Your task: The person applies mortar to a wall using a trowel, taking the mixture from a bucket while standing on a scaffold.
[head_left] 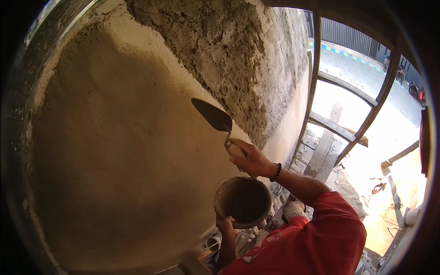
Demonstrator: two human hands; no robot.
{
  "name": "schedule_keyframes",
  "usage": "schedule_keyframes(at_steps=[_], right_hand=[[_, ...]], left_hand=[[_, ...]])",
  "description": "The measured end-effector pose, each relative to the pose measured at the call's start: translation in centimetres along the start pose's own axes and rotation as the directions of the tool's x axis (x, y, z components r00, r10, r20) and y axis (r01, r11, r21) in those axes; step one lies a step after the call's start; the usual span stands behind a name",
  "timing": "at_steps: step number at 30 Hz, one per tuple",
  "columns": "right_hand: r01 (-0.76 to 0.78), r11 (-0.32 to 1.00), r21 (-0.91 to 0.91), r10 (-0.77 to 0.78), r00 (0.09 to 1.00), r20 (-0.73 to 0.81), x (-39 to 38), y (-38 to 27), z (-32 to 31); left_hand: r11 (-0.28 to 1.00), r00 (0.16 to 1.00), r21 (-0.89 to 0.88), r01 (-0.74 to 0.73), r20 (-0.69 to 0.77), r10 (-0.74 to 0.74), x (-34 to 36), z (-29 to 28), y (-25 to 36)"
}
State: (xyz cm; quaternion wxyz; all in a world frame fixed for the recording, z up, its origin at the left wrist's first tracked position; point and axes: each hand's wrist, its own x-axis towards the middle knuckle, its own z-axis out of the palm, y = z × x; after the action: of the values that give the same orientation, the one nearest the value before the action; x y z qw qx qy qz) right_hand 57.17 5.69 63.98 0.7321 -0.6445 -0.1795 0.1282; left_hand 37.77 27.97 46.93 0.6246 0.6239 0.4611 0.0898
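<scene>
My right hand (252, 158) is closed around the handle of a pointed trowel (213, 114). Its dark blade points up and left and lies over the wall's plastered surface; whether it touches cannot be told. Below it, my left hand (225, 226) grips the near-left rim of a round bucket (221, 192), thumb over the edge. The bucket's inside is dark, so its contents are hard to make out. Smooth brown plaster (114, 137) covers most of the wall ahead. Along its upper right edge runs a rough, bare patch (220, 50).
Wooden framing (348, 87) with crossbars stands to the right of the wall. Planks (323, 153) and rubble lie below it. A motorcycle (417, 94) is parked on the paved street at far right. Assorted items, including a white pipe piece (212, 244), sit beneath the bucket.
</scene>
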Motion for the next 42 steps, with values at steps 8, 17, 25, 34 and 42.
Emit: schedule_keyframes(at_steps=[8,17,25,34,42], right_hand=[[0.076,0.583,-0.809,0.341,0.881,0.328,-8.6,7.9,-7.5],[0.229,0.202,-0.952,0.303,0.91,0.283,-5.3,7.8,-5.4],[0.32,0.2,-0.926,0.32,0.872,0.37,-5.5,2.4,-7.6],[0.348,0.33,-0.877,0.41,0.784,0.465,-9.1,7.8,-9.2],[0.235,0.521,-0.821,0.511,0.684,0.52,-5.1,7.4,-15.2]], left_hand=[[0.941,0.925,-0.07,-0.331,0.173,0.338,-0.5,7.0,5.7],[0.705,0.609,-0.183,-0.685,0.387,0.692,-2.0,11.5,12.3],[0.812,0.684,-0.022,-0.583,0.526,0.505,-2.5,11.5,12.2],[0.704,0.562,-0.119,-0.7,0.517,0.646,-3.4,13.7,13.0],[0.591,0.412,-0.125,-0.797,0.604,0.682,-2.3,15.2,12.0]])
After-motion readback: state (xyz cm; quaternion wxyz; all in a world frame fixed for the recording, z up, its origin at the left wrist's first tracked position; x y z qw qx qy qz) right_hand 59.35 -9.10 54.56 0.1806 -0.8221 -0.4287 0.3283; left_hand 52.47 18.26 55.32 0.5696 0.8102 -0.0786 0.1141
